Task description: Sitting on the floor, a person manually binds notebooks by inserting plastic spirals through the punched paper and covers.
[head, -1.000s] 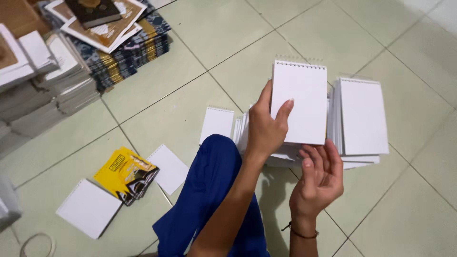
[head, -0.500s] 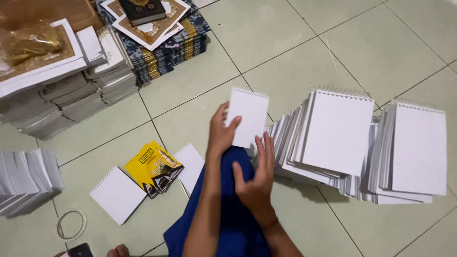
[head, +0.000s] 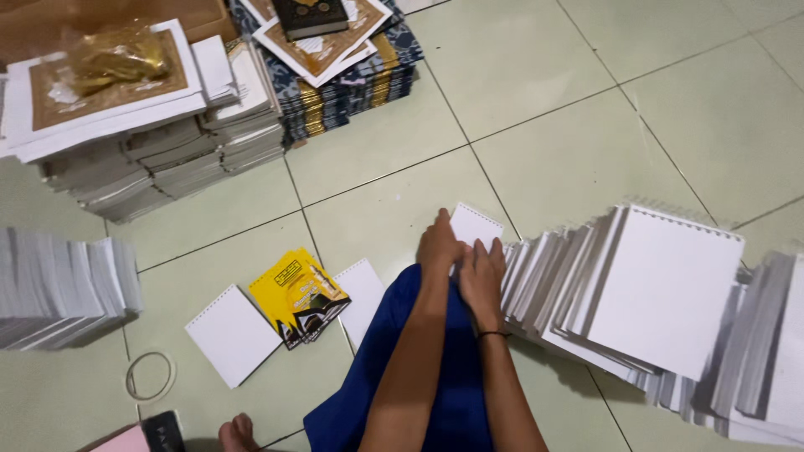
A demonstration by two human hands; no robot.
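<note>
Left hand [head: 439, 245] and right hand [head: 481, 272] both gripping white spiral notepad [head: 476, 224].

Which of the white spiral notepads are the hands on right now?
The small white notepad just beyond the blue-clad knee, under the left hand and right hand; the other loose pads lie untouched by the yellow booklet.

Paper pads on glazed tile

Matt white paper notepad [head: 476, 224] with wire spiral binding; glossy yellow booklet [head: 300, 295] at 9 o'clock; smooth, faintly shiny ceramic floor tiles [head: 536, 75]; blue cloth [head: 452, 393] at 6 o'clock.
</note>
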